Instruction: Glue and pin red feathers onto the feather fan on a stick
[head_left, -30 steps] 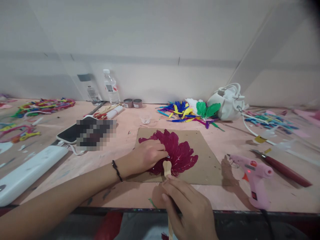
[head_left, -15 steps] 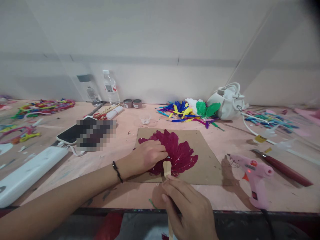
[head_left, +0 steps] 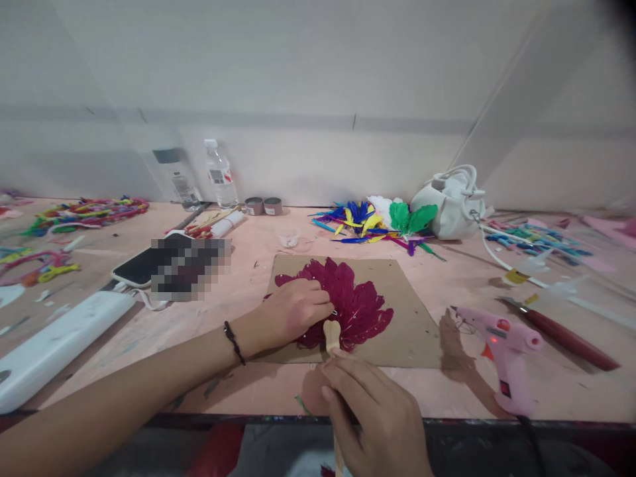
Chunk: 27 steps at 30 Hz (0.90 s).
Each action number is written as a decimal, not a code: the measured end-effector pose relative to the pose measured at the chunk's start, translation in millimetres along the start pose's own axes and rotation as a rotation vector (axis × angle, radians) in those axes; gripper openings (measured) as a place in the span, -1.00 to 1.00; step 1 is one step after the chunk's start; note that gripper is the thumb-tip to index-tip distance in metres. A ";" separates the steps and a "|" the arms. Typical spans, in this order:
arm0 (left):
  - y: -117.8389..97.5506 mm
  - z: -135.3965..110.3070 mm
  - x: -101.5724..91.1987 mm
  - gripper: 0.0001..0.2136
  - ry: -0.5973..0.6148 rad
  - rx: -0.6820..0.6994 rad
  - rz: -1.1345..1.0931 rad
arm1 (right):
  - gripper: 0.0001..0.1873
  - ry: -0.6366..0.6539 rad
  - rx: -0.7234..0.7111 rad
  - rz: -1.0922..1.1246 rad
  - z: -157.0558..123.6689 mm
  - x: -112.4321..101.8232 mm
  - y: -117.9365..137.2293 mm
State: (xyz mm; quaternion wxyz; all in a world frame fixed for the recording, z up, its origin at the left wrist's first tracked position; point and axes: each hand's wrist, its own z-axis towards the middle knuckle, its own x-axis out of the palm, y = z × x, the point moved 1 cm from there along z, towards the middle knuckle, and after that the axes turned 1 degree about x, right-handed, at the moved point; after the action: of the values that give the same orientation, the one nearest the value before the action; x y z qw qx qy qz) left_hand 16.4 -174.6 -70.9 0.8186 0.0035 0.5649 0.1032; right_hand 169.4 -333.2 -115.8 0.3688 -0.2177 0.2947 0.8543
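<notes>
Gripping a pale wooden stick with a broad, notched tip (head_left: 332, 331), the right hand (head_left: 380, 411) sits at the near edge of a flat brown cardboard sheet (head_left: 405, 331), its fingers closed around the shaft. The sheet lies on a pink, paint-marked worktop (head_left: 258, 394) and serves as the landmark here. Across its middle and left part spreads a fan-shaped cluster of deep crimson feathers (head_left: 360, 298) dotted with tiny pale specks. The stick's tip overlaps the near side of this cluster in the view; whether it touches the feathers, I cannot tell.

Over the left part of the sheet, the left hand (head_left: 301, 306) rests on the feathers with its fingers curled. A small shiny bit shows at its fingertips, but whether they pinch it is unclear. The two hands are apart, close to each other, with the stick's tip just below the left fingertips. A thin black braided bracelet (head_left: 231, 341) circles the left wrist.

Right of the sheet lie a pink glue gun with a glowing red light (head_left: 511, 338) and, farther right, a knife with a dark red handle (head_left: 571, 338). Beyond the sheet are a heap of multicoloured feathers (head_left: 365, 218) and, touching or just beside it, a white handbag (head_left: 442, 207). Left of the sheet lies a long white power strip (head_left: 64, 351).
</notes>
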 end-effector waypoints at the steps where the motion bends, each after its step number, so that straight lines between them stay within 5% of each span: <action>1: -0.3 0.3 -0.4 -0.84 0.004 0.001 0.000 | -0.78 0.001 -0.001 0.000 0.1 0.0 0.1; 27: -3.0 1.9 -3.9 -0.81 0.006 -0.002 -0.001 | -0.77 0.005 -0.004 0.000 0.7 -0.3 0.2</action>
State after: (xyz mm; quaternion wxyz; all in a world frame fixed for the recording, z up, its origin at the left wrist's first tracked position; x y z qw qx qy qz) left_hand 17.4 -178.1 -66.9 0.8171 0.0022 0.5671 0.1035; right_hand 169.3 -333.0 -115.0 0.3676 -0.2206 0.2941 0.8542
